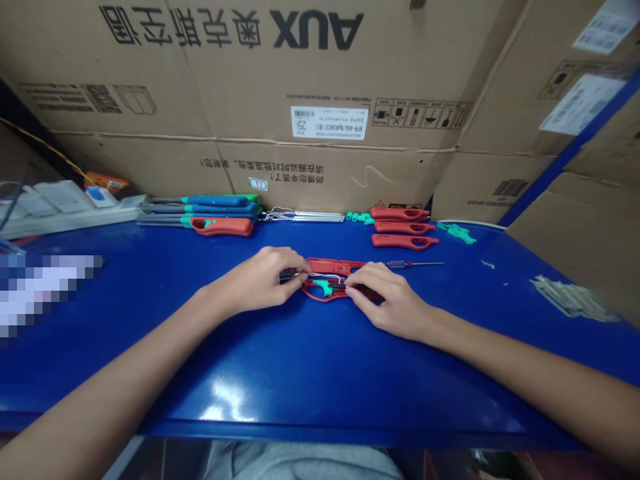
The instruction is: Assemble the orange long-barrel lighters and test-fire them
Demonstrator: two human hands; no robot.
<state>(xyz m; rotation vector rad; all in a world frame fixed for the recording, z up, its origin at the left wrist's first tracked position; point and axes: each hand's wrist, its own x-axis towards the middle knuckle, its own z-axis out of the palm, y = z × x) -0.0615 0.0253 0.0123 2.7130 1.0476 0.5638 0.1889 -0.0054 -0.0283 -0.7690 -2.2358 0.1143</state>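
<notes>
An open red lighter shell (333, 267) lies flat on the blue table (310, 373), with a green trigger piece (323, 287) and white wires inside it. My left hand (260, 279) pinches the metal tube end at the shell's left side. My right hand (387, 297) has its fingers curled and pressed onto the shell's right part, beside the green trigger. Both hands rest on the table top.
A small screwdriver (413, 265) lies just behind my right hand. Further back are three red shells (403, 228), green parts (357, 217), metal tubes (307, 216) and finished lighters (220, 213). Cardboard boxes (320, 100) wall the back and right.
</notes>
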